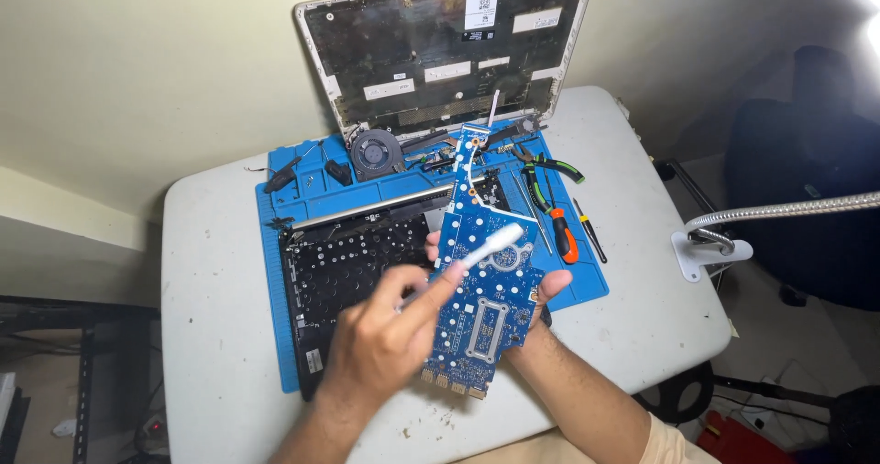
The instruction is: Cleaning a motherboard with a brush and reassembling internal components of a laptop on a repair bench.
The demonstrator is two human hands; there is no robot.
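Left hand nearest, fingers pinched around white brush, head resting on blue circuit board. Right hand behind board, fingertips curled round both edges, board held upright above blue mat.

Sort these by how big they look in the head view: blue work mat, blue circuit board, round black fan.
1. Blue rubber work mat
2. Long blue circuit board, though it is nearer the camera
3. Round black fan

Blue circuit board tilted upright above the table, slim white brush across its face.
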